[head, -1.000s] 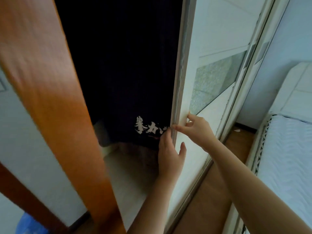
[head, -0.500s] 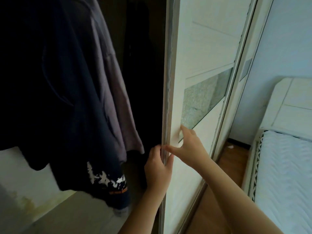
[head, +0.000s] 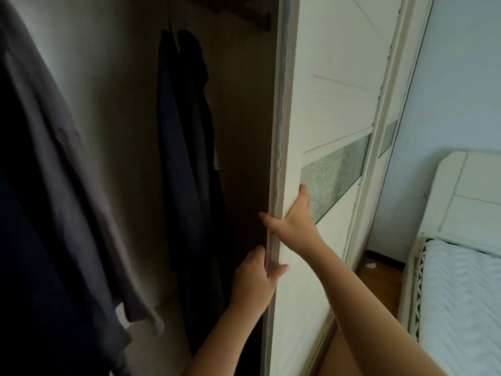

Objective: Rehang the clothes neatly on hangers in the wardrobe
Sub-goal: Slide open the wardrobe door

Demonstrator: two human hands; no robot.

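Note:
The white sliding wardrobe door [head: 333, 99] stands partly open, its grey edge strip running down the middle of the view. My left hand [head: 253, 282] grips that edge low down, fingers behind it and thumb on the front. My right hand [head: 294, 218] holds the same edge higher up, thumb round the strip and fingers flat on the door face. Inside, dark navy garments [head: 187, 147] hang from the rail [head: 254, 19]. A grey shirt [head: 67, 169] and a darker garment [head: 24, 267] hang close at the left.
A second door panel [head: 390, 123] lies behind the first, along the track to the right. A white bed with a ribbed mattress [head: 461, 294] and headboard [head: 471, 194] stands at the right, with a narrow strip of wooden floor [head: 379, 278] between.
The door edge has slid right and the view has risen, showing more of the wardrobe's inside and the rail. Both hands have stayed on the door edge.

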